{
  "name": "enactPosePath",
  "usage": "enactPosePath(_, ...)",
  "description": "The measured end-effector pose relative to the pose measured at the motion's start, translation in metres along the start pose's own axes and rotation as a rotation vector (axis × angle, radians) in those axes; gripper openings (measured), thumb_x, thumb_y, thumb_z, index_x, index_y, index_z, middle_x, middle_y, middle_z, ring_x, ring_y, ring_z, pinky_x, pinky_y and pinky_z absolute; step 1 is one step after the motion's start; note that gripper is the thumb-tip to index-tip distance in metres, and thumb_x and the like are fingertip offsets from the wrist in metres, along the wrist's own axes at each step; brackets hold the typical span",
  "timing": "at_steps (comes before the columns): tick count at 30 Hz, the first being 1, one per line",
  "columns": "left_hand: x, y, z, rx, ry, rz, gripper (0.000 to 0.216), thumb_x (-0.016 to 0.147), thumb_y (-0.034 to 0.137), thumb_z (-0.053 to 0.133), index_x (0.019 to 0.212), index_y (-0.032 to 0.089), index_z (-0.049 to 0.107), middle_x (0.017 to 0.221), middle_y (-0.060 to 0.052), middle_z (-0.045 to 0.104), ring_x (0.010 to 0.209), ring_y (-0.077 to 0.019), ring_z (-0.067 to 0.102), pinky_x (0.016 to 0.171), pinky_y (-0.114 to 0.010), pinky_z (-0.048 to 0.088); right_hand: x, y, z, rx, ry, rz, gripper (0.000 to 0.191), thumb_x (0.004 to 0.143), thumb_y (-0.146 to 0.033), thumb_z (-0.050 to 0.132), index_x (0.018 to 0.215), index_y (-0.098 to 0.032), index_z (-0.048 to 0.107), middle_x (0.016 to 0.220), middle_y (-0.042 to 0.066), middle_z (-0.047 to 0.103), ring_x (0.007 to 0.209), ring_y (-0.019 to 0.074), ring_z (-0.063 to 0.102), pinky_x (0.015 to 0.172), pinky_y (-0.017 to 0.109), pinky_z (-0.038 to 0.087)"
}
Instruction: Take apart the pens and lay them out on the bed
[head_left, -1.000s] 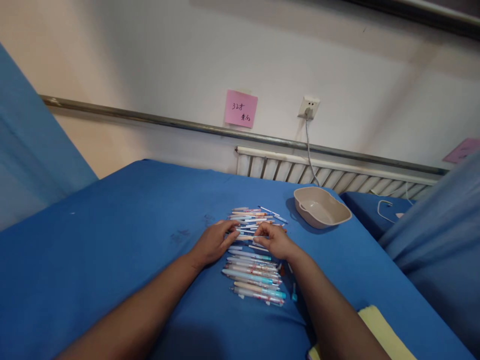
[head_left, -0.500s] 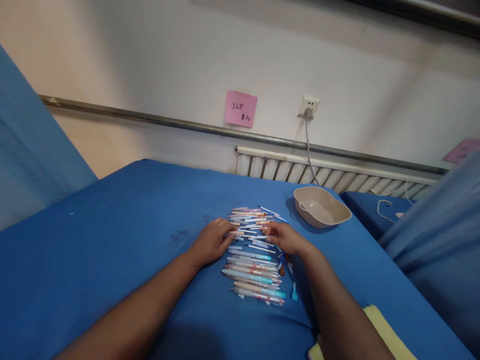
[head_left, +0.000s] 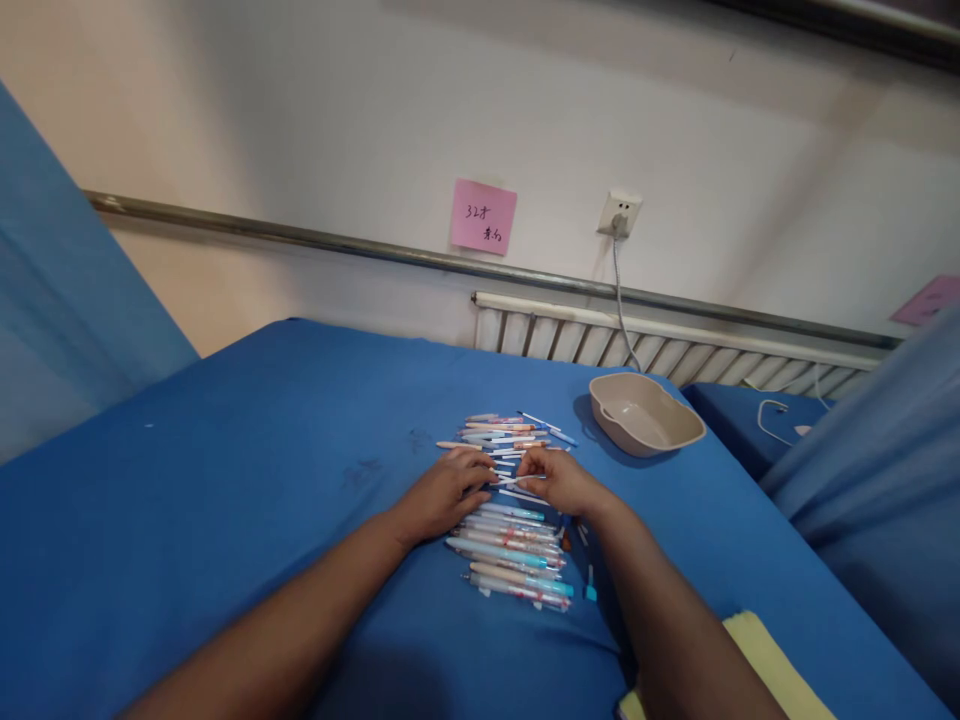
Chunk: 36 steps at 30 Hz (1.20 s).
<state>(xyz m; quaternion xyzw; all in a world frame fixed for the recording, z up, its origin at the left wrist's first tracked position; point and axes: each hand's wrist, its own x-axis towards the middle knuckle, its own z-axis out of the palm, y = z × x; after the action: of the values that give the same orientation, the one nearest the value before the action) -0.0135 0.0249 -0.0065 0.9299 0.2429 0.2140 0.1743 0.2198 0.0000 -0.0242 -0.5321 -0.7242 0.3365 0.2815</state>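
Note:
Pens [head_left: 510,540] lie side by side in a row on the blue-covered surface, with several thin white sticks [head_left: 525,496] and more pens [head_left: 499,428] loosely spread just beyond. My left hand [head_left: 446,492] rests over the left ends of this group, its thumb apart from the fingers and its fingertips by the white sticks. From the right, my right hand [head_left: 561,482] pinches a thin white stick [head_left: 514,481] between thumb and fingers. Its tip reaches close to my left fingertips. Both palms hide some of the pens beneath.
A beige basin [head_left: 649,425] stands at the back right. Near my right forearm are a small turquoise piece [head_left: 590,592] and a yellow cloth-like item [head_left: 776,665]. Behind the blue cover [head_left: 247,480] are a radiator [head_left: 570,335] and a wall socket with a cord [head_left: 620,215].
My left hand has moved right and slightly nearer, over the sticks. My right hand has shifted a little left, bringing both hands closer together. A pen end now shows above my left hand.

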Motion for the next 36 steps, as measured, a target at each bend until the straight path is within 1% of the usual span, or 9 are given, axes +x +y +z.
enactPosePath(5,0.0,-0.002,0.004,0.029,-0.031,-0.015,0.021,0.088,0.026,0.051,0.105,0.026,0.064,0.115,-0.004,0.058,0.115,-0.0227,0.046,0.101,-0.039,0.034,-0.006,-0.006,-0.019,0.026,0.053,-0.028,0.008,0.074,-0.026,0.061,0.075,-0.018,0.058,0.076,-0.001,0.062,0.071,0.0132,0.055,0.068,0.025,0.042)
enactPosePath(11,-0.001,0.0,0.004,0.009,-0.018,-0.015,0.02,0.087,0.029,0.053,0.104,0.025,0.064,0.116,-0.005,0.058,0.115,-0.0232,0.046,0.1,-0.04,0.035,-0.016,-0.015,-0.044,0.006,0.106,0.025,0.021,0.075,-0.039,0.062,0.073,-0.018,0.059,0.072,0.0,0.063,0.07,0.0148,0.056,0.065,0.025,0.042)
enactPosePath(17,-0.001,-0.001,0.003,-0.031,0.115,-0.047,0.017,0.087,0.032,0.052,0.083,0.019,0.061,0.11,-0.007,0.061,0.11,-0.0217,0.051,0.097,-0.038,0.038,-0.006,-0.013,-0.026,0.172,0.071,-0.031,0.018,0.073,-0.035,0.064,0.077,-0.018,0.059,0.081,0.001,0.063,0.074,0.0141,0.055,0.07,0.026,0.043)
enactPosePath(21,0.0,-0.002,0.0,-0.046,0.178,-0.083,0.021,0.09,0.03,0.046,0.077,0.019,0.058,0.106,-0.006,0.062,0.103,-0.0197,0.054,0.094,-0.037,0.039,-0.003,-0.008,-0.02,0.313,0.044,-0.012,0.021,0.072,-0.037,0.065,0.076,-0.018,0.057,0.076,0.0,0.061,0.067,0.0124,0.052,0.067,0.026,0.042)
enactPosePath(24,0.0,-0.001,-0.002,-0.085,0.22,-0.14,0.013,0.087,0.03,0.05,0.085,0.019,0.057,0.11,-0.006,0.06,0.105,-0.0193,0.054,0.094,-0.036,0.04,-0.002,-0.007,-0.017,0.397,0.007,0.004,0.024,0.072,-0.04,0.065,0.075,-0.019,0.054,0.07,-0.002,0.058,0.061,0.0109,0.049,0.062,0.025,0.041)
enactPosePath(27,0.0,0.0,-0.002,-0.121,0.228,-0.191,0.021,0.084,0.033,0.055,0.101,0.02,0.054,0.106,-0.004,0.062,0.101,-0.0191,0.056,0.091,-0.034,0.042,-0.001,-0.007,-0.014,0.45,-0.008,0.017,0.027,0.072,-0.042,0.066,0.075,-0.019,0.052,0.067,-0.002,0.058,0.058,0.0106,0.048,0.059,0.025,0.04)
enactPosePath(31,-0.001,0.001,-0.001,-0.123,0.214,-0.233,0.016,0.086,0.035,0.053,0.089,0.019,0.056,0.09,-0.002,0.064,0.089,-0.0186,0.059,0.083,-0.032,0.044,0.0,-0.006,-0.009,0.468,-0.05,0.014,0.029,0.07,-0.045,0.066,0.074,-0.019,0.052,0.065,-0.003,0.057,0.058,0.0109,0.049,0.058,0.024,0.038)
enactPosePath(34,-0.001,0.0,0.0,-0.157,0.291,-0.272,0.019,0.085,0.035,0.054,0.096,0.019,0.054,0.093,-0.003,0.063,0.089,-0.0182,0.059,0.082,-0.031,0.045,0.0,-0.004,-0.006,0.442,-0.061,0.022,0.028,0.072,-0.044,0.065,0.075,-0.019,0.053,0.064,-0.003,0.055,0.056,0.0104,0.047,0.057,0.024,0.037)
enactPosePath(36,-0.001,-0.002,0.001,-0.178,0.259,-0.252,0.021,0.084,0.032,0.054,0.1,0.019,0.053,0.093,-0.002,0.064,0.087,-0.017,0.06,0.08,-0.029,0.046,0.0,-0.003,-0.004,0.422,-0.054,0.022,0.026,0.072,-0.043,0.064,0.075,-0.019,0.054,0.063,-0.003,0.054,0.055,0.0099,0.045,0.056,0.023,0.036)
